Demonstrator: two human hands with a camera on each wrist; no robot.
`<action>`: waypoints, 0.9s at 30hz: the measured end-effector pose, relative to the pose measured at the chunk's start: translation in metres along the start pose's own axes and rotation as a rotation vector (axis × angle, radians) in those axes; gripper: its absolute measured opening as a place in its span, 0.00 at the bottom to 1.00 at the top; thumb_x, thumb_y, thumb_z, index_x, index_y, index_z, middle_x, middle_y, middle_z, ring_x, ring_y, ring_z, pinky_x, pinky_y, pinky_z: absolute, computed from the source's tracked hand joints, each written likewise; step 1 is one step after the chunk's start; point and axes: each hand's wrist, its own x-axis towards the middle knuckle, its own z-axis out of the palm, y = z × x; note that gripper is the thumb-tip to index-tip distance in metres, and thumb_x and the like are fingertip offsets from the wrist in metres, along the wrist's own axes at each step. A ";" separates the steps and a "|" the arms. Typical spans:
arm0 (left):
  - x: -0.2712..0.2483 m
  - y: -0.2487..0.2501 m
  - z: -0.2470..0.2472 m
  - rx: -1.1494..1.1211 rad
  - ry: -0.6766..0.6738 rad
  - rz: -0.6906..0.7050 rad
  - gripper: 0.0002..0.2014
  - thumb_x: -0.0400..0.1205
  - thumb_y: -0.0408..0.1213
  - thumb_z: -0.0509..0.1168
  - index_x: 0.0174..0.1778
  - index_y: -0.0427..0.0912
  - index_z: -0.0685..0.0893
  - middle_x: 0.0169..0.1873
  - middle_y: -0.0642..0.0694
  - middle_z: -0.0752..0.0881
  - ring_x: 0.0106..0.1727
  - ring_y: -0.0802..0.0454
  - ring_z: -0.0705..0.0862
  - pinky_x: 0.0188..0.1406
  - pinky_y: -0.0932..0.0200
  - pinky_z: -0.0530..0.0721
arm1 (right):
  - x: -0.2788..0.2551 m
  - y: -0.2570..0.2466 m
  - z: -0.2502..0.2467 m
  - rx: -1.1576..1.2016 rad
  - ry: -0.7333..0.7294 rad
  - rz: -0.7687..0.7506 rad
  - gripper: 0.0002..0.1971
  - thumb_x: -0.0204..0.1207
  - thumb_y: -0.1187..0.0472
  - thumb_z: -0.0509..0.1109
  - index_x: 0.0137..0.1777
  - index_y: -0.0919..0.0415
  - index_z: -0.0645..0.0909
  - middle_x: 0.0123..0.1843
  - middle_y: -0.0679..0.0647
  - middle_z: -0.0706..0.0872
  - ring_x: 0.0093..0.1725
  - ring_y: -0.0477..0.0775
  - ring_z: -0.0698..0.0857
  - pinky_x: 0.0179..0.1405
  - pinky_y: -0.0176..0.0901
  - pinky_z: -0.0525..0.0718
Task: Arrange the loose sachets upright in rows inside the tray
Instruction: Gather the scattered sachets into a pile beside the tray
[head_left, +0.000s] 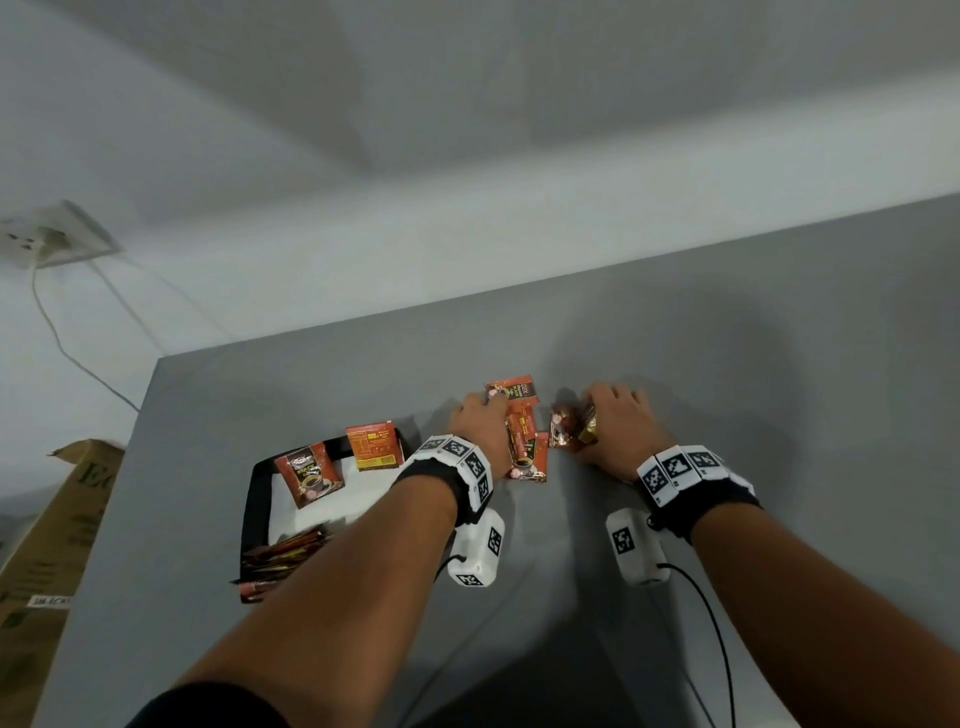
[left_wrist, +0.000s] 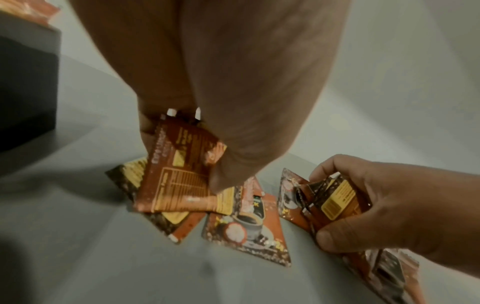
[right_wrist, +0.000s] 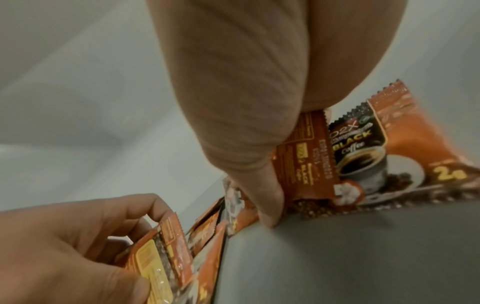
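Note:
Brown and orange coffee sachets (head_left: 524, 441) lie loose on the grey table (head_left: 727, 364), between my two hands. My left hand (head_left: 485, 410) pinches one sachet (left_wrist: 179, 170) by its top edge between thumb and fingers, lifted over the others (left_wrist: 246, 228). My right hand (head_left: 597, 415) grips a small bunch of sachets (left_wrist: 335, 197) standing on edge; its thumb (right_wrist: 259, 185) presses them (right_wrist: 306, 160) on the table. The black-rimmed tray (head_left: 254, 499) lies to the left, with two sachets (head_left: 307, 479) leaning at its back and a row (head_left: 283, 556) at its front.
A cardboard box (head_left: 47, 545) stands beside the table's left edge. A wall socket (head_left: 47, 236) with a white cable is at the far left. Black cables (head_left: 717, 639) run from my wrist cameras toward me. The table meets the wall at the back.

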 end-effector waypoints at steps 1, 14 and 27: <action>-0.002 0.000 -0.002 -0.033 -0.012 0.001 0.38 0.72 0.28 0.75 0.78 0.50 0.69 0.66 0.39 0.72 0.66 0.37 0.77 0.65 0.43 0.81 | -0.002 0.001 0.001 0.020 0.016 0.012 0.31 0.67 0.55 0.81 0.67 0.54 0.71 0.66 0.58 0.76 0.66 0.63 0.74 0.67 0.54 0.76; -0.048 -0.031 -0.060 -0.420 0.259 0.164 0.19 0.71 0.28 0.72 0.52 0.53 0.77 0.42 0.51 0.87 0.37 0.52 0.86 0.27 0.65 0.80 | -0.026 0.006 0.000 0.259 0.140 0.028 0.28 0.70 0.66 0.80 0.67 0.55 0.72 0.64 0.63 0.82 0.56 0.64 0.84 0.56 0.54 0.83; -0.143 -0.183 -0.095 -0.467 0.396 -0.010 0.26 0.72 0.26 0.75 0.57 0.57 0.76 0.51 0.51 0.88 0.40 0.54 0.89 0.36 0.53 0.91 | -0.084 -0.169 -0.054 0.839 0.162 -0.228 0.18 0.77 0.63 0.78 0.60 0.57 0.73 0.45 0.48 0.89 0.36 0.39 0.90 0.31 0.34 0.86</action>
